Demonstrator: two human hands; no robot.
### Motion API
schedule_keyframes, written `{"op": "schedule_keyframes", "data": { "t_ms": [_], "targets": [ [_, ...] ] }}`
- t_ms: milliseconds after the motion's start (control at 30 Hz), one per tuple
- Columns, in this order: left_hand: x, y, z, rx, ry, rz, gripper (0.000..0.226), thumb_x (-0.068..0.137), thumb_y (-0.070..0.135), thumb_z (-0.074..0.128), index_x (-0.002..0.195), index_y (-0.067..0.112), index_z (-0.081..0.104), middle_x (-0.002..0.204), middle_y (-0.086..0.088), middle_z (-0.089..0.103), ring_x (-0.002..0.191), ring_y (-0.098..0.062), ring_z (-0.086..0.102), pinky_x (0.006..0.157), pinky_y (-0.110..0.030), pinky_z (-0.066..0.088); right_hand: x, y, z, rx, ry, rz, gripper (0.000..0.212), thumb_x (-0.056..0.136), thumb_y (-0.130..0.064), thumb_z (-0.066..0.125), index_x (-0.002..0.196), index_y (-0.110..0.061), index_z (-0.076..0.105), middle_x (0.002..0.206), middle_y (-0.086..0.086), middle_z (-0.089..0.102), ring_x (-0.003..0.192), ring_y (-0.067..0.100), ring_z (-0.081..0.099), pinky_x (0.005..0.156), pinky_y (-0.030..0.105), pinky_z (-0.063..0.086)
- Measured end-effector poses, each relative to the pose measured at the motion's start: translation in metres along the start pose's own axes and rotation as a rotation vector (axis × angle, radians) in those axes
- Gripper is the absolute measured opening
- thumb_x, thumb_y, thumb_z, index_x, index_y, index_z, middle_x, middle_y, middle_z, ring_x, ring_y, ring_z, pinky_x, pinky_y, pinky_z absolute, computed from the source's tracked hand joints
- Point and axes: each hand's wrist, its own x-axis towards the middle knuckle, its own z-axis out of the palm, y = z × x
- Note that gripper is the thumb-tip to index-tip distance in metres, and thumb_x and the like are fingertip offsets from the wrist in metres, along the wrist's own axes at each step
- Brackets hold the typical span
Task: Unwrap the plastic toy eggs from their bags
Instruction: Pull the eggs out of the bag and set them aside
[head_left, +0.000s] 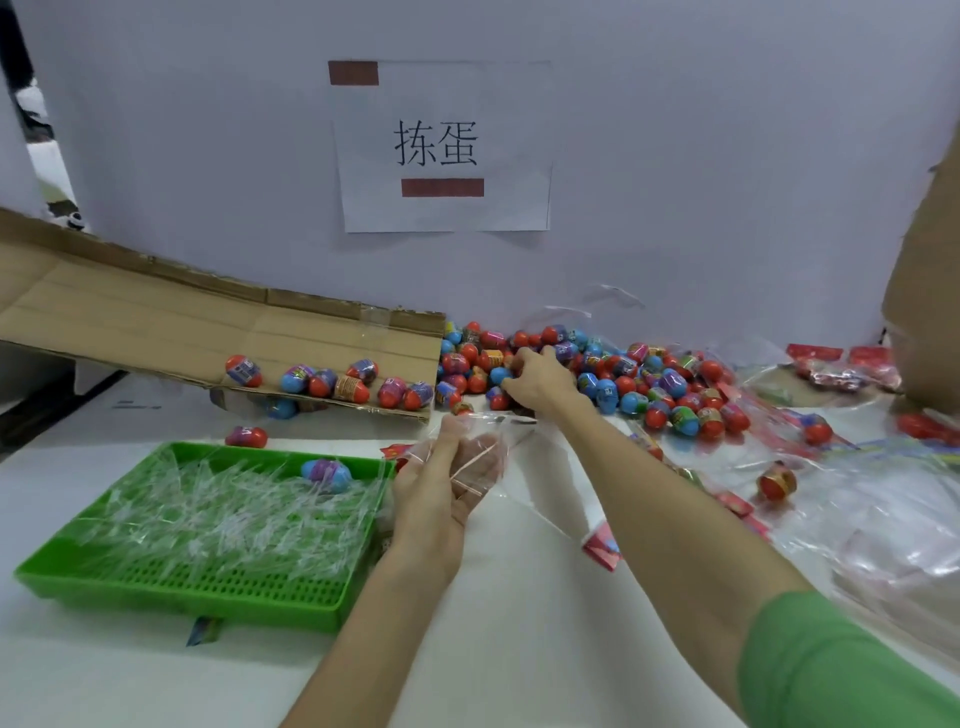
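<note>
The toy eggs lie heaped at the back of the table. My right hand is down among them, fingers curled over the pile; I cannot tell whether they grip an egg. Nearer, my left hand carries an empty clear bag across nearly straight fingers, just beside the green tray of wrappers. The slack bag could slip off, and a nudge could send the round eggs rolling away.
</note>
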Motion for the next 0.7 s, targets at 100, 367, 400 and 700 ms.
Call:
{"op": "schedule_keyframes", "data": {
  "t_ms": [100, 367, 400, 700],
  "targets": [
    [0.0, 0.001, -0.001, -0.003, 0.012, 0.004, 0.02, 0.096, 0.028, 0.068, 0.103, 0.009, 0.071, 0.097, -0.018, 0.078, 0.083, -0.027, 0.078, 0.063, -0.032, 0.064, -0.01, 0.008, -0.001, -0.035, -0.019, -0.134, 0.038, 0.094, -0.019, 0.062, 0.132, -0.018, 0.056, 0.138, 0.012, 0.041, 0.116, 0.035, 0.055, 0.087, 0.038, 0.047],
    [0.001, 0.005, -0.003, -0.006, 0.006, 0.028, 0.022, 0.099, 0.032, 0.065, 0.098, 0.015, 0.078, 0.102, -0.015, 0.079, 0.086, -0.026, 0.078, 0.07, -0.035, 0.065, -0.06, 0.016, -0.023, 0.508, 0.154, -0.22, 0.021, 0.093, -0.002, 0.063, 0.094, -0.014, 0.08, 0.1, 0.003, 0.076, 0.087, 0.022, 0.07, 0.073, 0.028, 0.059],
    [0.001, 0.005, -0.003, -0.012, 0.007, 0.019, 0.023, 0.098, 0.033, 0.065, 0.103, 0.012, 0.076, 0.103, -0.015, 0.079, 0.088, -0.027, 0.078, 0.067, -0.034, 0.065, -0.072, 0.017, -0.028, 0.665, 0.173, -0.185, 0.021, 0.093, -0.002, 0.064, 0.092, -0.016, 0.079, 0.096, 0.002, 0.076, 0.087, 0.023, 0.071, 0.069, 0.027, 0.059],
    [0.002, 0.005, -0.002, -0.02, 0.014, 0.016, 0.028, 0.093, 0.042, 0.067, 0.1, 0.014, 0.069, 0.108, -0.015, 0.078, 0.098, -0.027, 0.077, 0.086, -0.039, 0.061, -0.208, 0.019, -0.067, 1.342, 0.057, -0.278, 0.018, 0.094, -0.011, 0.067, 0.096, -0.025, 0.078, 0.099, 0.002, 0.074, 0.079, 0.018, 0.067, 0.061, 0.024, 0.054]
  ]
}}
